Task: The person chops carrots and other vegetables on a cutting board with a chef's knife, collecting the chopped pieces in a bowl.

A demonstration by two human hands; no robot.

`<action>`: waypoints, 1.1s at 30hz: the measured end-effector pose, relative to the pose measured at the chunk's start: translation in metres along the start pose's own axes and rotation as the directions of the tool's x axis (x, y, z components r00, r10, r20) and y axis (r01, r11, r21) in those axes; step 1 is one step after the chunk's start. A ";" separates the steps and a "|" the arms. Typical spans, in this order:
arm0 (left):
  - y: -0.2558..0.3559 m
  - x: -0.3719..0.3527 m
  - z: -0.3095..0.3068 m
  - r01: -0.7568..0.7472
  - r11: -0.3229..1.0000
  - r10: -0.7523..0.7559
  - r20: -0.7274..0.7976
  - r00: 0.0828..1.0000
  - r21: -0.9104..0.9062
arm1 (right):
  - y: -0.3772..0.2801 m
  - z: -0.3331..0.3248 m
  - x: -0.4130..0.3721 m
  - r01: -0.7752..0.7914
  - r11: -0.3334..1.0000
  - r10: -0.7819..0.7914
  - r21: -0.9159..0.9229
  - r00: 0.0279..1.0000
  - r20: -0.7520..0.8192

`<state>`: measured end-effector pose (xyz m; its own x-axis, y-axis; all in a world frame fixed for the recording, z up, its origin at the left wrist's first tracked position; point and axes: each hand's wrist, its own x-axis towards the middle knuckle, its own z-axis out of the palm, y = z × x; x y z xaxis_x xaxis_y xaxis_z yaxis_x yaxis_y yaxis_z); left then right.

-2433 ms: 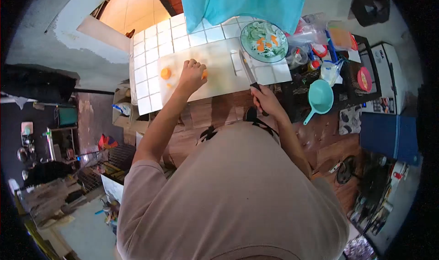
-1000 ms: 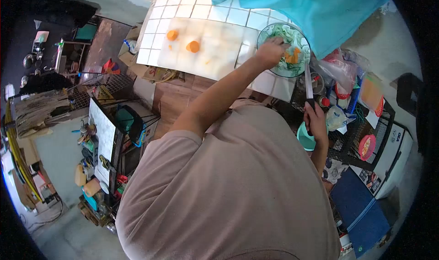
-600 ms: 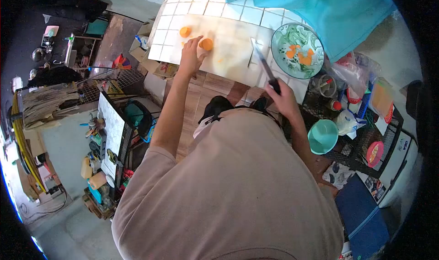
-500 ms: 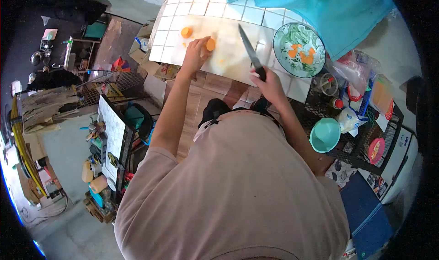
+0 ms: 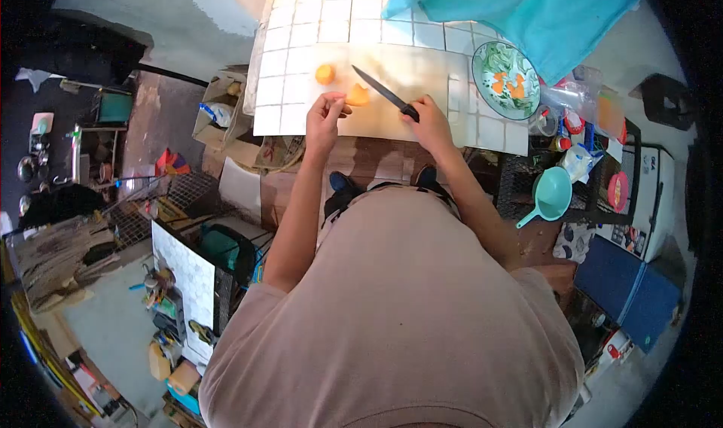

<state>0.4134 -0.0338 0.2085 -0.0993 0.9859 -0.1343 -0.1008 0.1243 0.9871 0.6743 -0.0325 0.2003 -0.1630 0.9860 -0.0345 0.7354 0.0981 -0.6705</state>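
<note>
My right hand [image 5: 431,125] grips the black handle of a kitchen knife [image 5: 382,88], its blade slanting up and left over the cutting board. At the board's front edge, my left hand [image 5: 326,121] is closed, fingertips pinched at the side of an orange carrot piece [image 5: 358,95]. Another carrot chunk [image 5: 324,74] stands farther back on the pale cutting board [image 5: 422,60]. To the right, a glass bowl [image 5: 485,101] contains sliced green vegetable and several carrot pieces [image 5: 515,88].
The white tiled counter [image 5: 282,51] carries the board and bowl. A turquoise cloth [image 5: 512,10] hangs at the back right. Beside me on the right, a black rack [image 5: 520,191] holds a green dipper [image 5: 554,191] and plastic bags. Cardboard boxes [image 5: 226,119] stand left of the counter.
The knife has swung left, its blade now close to the carrot piece by my left hand. That piece looks cut and spread. The whole view has shifted with my head.
</note>
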 end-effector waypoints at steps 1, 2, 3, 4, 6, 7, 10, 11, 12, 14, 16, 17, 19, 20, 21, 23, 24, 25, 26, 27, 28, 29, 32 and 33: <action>-0.002 0.001 -0.005 0.069 0.997 -0.068 0.045 0.997 -0.027 | -0.002 0.000 -0.002 -0.026 1.000 0.026 0.003 0.999 -0.021; -0.003 0.005 -0.010 0.134 0.990 -0.129 0.093 0.987 -0.046 | -0.005 0.000 -0.003 -0.056 0.998 0.056 -0.003 0.998 -0.008; -0.001 0.006 -0.008 0.131 0.990 -0.124 0.109 0.986 -0.055 | -0.008 0.001 -0.002 -0.064 0.998 0.063 -0.015 0.998 -0.021; 0.004 0.005 -0.001 -0.004 0.980 -0.019 0.113 0.993 0.198 | -0.009 0.002 -0.003 -0.069 0.998 0.068 -0.008 0.997 -0.029; 0.006 0.007 0.013 -0.382 0.725 0.305 0.231 0.924 0.573 | -0.010 0.006 -0.003 -0.091 0.996 0.091 -0.009 0.995 -0.049; 0.004 0.005 0.018 -0.383 0.732 0.297 0.243 0.924 0.563 | -0.010 0.009 -0.004 -0.093 0.995 0.089 -0.039 0.992 -0.084; 0.002 0.019 0.030 -0.392 0.619 0.278 0.277 0.920 0.681 | -0.017 0.011 -0.008 -0.099 0.991 0.088 -0.086 0.988 -0.124; -0.001 0.024 0.030 -0.415 0.576 0.284 0.303 0.909 0.704 | -0.019 0.008 -0.009 -0.106 0.990 0.094 -0.098 0.988 -0.123; -0.006 0.028 0.029 -0.436 0.532 0.288 0.329 0.900 0.726 | -0.018 0.005 -0.010 -0.110 0.989 0.096 -0.096 0.986 -0.134; -0.015 0.031 0.028 -0.480 0.548 0.366 0.319 0.874 0.685 | -0.012 -0.006 -0.014 -0.108 0.994 0.111 0.026 0.981 -0.158; -0.006 0.027 0.032 -0.493 0.637 0.449 0.235 0.862 0.592 | 0.011 -0.033 -0.011 -0.114 0.990 0.128 0.079 0.970 -0.206; 0.002 0.021 0.036 -0.488 0.632 0.454 0.222 0.863 0.602 | 0.026 -0.050 -0.009 -0.120 0.984 0.151 0.135 0.957 -0.247; 0.029 0.005 0.046 -0.209 0.969 0.203 0.061 0.977 0.133 | 0.051 -0.101 -0.006 -0.098 0.990 0.127 0.100 0.928 -0.350; 0.043 -0.001 0.050 -0.104 0.989 0.097 0.071 0.993 0.103 | 0.060 -0.124 -0.005 -0.151 0.986 0.166 0.070 0.922 -0.349; 0.051 -0.005 0.055 -0.111 0.988 0.106 0.050 0.993 0.103 | 0.072 -0.145 -0.001 -0.196 0.980 0.196 0.034 0.916 -0.351; 0.062 -0.008 0.068 -0.194 0.968 0.182 0.091 0.979 0.159 | 0.116 -0.166 0.001 -0.097 0.987 0.054 -0.128 0.951 -0.306; 0.062 -0.010 0.075 -0.224 0.966 0.216 0.071 0.974 0.130 | 0.131 -0.169 0.003 -0.013 0.961 -0.059 -0.277 0.967 -0.248; 0.061 -0.012 0.081 -0.225 0.965 0.222 0.039 0.974 0.134 | 0.136 -0.169 0.003 0.018 0.960 -0.084 -0.278 0.970 -0.229; 0.060 -0.013 0.087 -0.278 0.925 0.280 0.033 0.960 0.260 | 0.141 -0.166 0.000 0.016 0.965 -0.091 -0.260 0.956 -0.280; 0.058 -0.014 0.093 -0.318 0.867 0.329 0.039 0.944 0.383 | 0.142 -0.164 -0.003 0.008 0.971 -0.090 -0.239 0.939 -0.331; 0.058 -0.014 0.100 -0.304 0.869 0.320 0.025 0.947 0.389 | 0.132 -0.166 -0.006 -0.090 0.975 0.038 -0.203 0.969 -0.242; 0.060 -0.013 0.106 -0.255 0.811 0.251 0.081 0.965 0.527 | 0.125 -0.167 -0.007 -0.237 0.969 0.240 0.063 0.970 -0.046; 0.037 -0.007 0.119 -0.176 0.723 0.125 0.123 0.984 0.669 | 0.117 -0.142 -0.020 -0.201 0.913 0.159 0.355 0.977 0.145; 0.027 -0.007 0.122 -0.155 0.717 0.098 0.121 0.988 0.679 | 0.108 -0.134 -0.028 -0.179 0.862 0.099 0.474 0.977 0.189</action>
<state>0.5324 -0.0235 0.2465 0.0119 0.9996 -0.0254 0.6156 0.0126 0.7880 0.8465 -0.0315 0.2285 -0.2102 0.9477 -0.2402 0.3509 -0.1562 -0.9233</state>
